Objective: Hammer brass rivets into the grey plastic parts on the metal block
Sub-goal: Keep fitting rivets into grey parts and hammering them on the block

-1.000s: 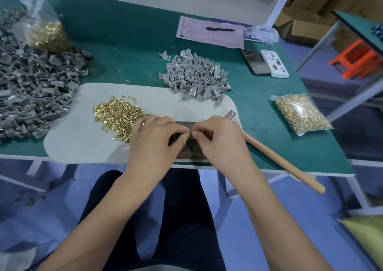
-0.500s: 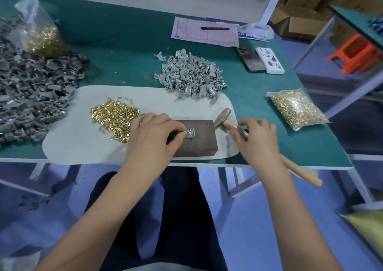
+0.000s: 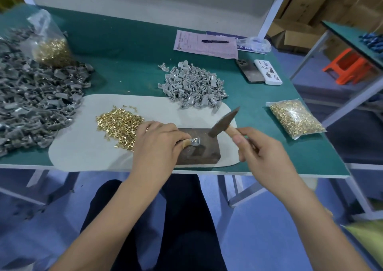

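- Your left hand [image 3: 159, 144] pinches a small grey part [image 3: 195, 141] flat on the top face of the block [image 3: 199, 149], thumb and fingertip curled at its near-left end; a glint on it may be the rivet, too small to be sure.
- Your right hand [image 3: 263, 154] is wrapped round the pale wooden handle of the hammer [image 3: 223, 122], its dark head raised and tilted just above and right of the part, not touching it.
- By the look of it, this is the striking step: part seated, blow not yet landed. The next move calls for a short, square tap onto the rivet, clear of your left thumb.
- The block is dark, scuffed and rectangular, sitting near the front edge of a pale rounded mat [image 3: 83, 146] on the green table [image 3: 124, 63].
- Loose brass rivets [image 3: 119, 124] lie in a glittering heap just left of your left hand.
- A pile of light grey parts [image 3: 192, 86] sits behind the block; a larger, darker pile [image 3: 31, 105] spreads at far left.
- Two clear bags of rivets [image 3: 296, 118] [image 3: 51, 51] flank the work.
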